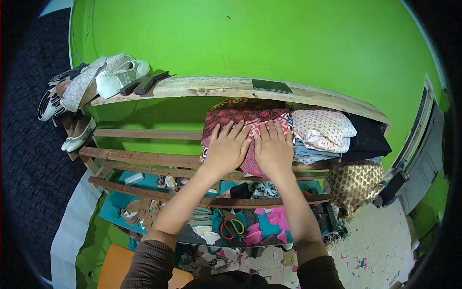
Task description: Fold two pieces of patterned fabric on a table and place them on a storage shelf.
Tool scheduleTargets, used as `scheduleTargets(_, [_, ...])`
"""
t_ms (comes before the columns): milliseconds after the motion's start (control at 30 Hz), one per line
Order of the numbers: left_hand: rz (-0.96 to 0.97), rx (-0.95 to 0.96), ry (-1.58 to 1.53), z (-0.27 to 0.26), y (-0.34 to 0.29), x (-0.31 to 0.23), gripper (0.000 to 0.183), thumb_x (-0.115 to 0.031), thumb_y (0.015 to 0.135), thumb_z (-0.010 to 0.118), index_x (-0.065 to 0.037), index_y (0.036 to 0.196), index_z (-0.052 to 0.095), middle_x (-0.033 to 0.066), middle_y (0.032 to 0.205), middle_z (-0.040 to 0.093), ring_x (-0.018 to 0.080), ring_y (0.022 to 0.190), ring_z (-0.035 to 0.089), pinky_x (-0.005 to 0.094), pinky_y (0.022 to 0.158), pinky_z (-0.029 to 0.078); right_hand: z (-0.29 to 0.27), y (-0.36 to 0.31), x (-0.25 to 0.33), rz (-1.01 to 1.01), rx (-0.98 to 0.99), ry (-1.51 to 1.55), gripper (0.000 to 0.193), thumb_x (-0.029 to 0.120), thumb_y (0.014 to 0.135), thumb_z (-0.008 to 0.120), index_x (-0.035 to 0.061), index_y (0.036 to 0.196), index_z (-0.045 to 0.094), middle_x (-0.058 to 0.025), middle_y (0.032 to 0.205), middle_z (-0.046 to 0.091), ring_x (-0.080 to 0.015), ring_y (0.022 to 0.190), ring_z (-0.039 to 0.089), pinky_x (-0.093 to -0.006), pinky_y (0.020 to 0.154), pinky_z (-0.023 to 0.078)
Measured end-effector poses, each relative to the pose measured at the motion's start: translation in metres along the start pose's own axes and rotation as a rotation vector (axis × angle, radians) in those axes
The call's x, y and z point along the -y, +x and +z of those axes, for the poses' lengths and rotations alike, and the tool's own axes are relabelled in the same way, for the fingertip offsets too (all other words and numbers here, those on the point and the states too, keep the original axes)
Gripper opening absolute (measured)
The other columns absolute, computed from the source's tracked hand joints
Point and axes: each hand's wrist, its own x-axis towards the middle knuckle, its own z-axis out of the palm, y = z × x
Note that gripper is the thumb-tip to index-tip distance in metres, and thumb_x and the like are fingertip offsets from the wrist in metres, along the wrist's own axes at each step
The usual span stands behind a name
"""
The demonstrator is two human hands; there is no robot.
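Note:
Both my hands lie side by side on a stack of folded patterned cloth in dark red, with a brighter red piece on top, on a slatted wooden shelf. My left hand rests flat with fingers spread on the stack's left part. Beside it, my right hand also lies flat, fingers stretched out over the red and white cloth. Neither hand grips anything. Just right of my right hand sits a folded pale cloth with small dots, on top of folded blue denim. Black folded cloth lies farther right.
Above runs a wooden plank bearing white shoes and a dark green flat object. Below the slats, a teal surface holds fabric scraps and red-and-yellow-handled scissors. A gold patterned bag hangs right.

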Motion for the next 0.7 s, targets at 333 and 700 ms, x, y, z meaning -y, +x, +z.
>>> scheduleTargets(333, [-0.05, -0.051, 0.087, -0.008, -0.033, -0.035, 0.045, -0.025, 0.087, 0.046, -0.008, 0.128, 0.041, 0.0124, 0.132, 0.04, 0.0307, 0.121, 0.037, 0.0464, 0.101, 0.026, -0.021, -0.037, -0.003, 0.01, 0.01, 0.099, 0.042, 0.028, 0.087, 0.044, 0.0072, 0.123, 0.048, -0.0141, 0.128, 0.045, -0.0277, 0.123, 0.037, -0.049, 0.102, 0.023])
scheduleTargets(700, [-0.318, 0.151, 0.219, -0.057, -0.173, -0.109, 0.045, -0.023, 0.084, 0.046, -0.005, 0.125, 0.045, 0.0122, 0.137, 0.036, 0.0281, 0.124, 0.035, 0.0486, 0.102, 0.025, -0.065, -0.175, 0.046, -0.081, 0.399, 0.291, 0.047, 0.025, 0.086, 0.045, 0.0048, 0.128, 0.043, -0.0171, 0.139, 0.031, -0.0304, 0.13, 0.026, -0.0498, 0.104, 0.019])
